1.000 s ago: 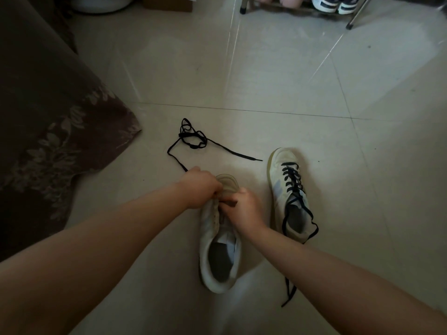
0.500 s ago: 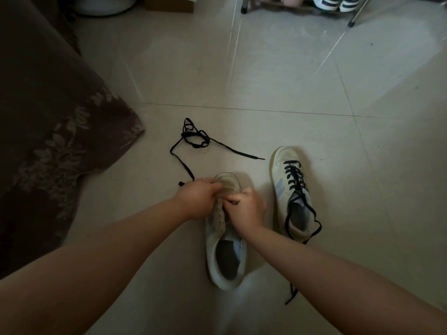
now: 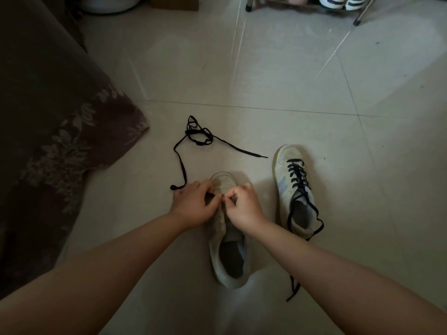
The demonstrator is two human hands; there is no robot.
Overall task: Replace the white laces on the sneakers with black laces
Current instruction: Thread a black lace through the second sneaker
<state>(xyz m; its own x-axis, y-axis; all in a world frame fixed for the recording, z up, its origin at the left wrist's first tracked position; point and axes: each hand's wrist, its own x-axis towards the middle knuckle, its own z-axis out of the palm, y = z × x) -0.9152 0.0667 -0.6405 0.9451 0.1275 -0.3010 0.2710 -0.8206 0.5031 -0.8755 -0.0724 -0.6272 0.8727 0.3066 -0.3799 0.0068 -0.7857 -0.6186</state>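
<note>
Both hands meet over the toe end of an unlaced sneaker (image 3: 227, 238) lying on the tiled floor (image 3: 278, 76), near centre. The left hand (image 3: 193, 205) pinches a black lace (image 3: 193, 136), whose slack trails away in a loose tangle to the far left. The right hand (image 3: 243, 205) has its fingers curled tight at the eyelets, apparently pinching the lace tip, though dim light hides the detail. To the right stands the second sneaker (image 3: 294, 189), already threaded in black, its ends loose on the floor. Risks from here: the tangle could tighten into a knot as the lace is drawn through, or the tip could miss an eyelet.
</note>
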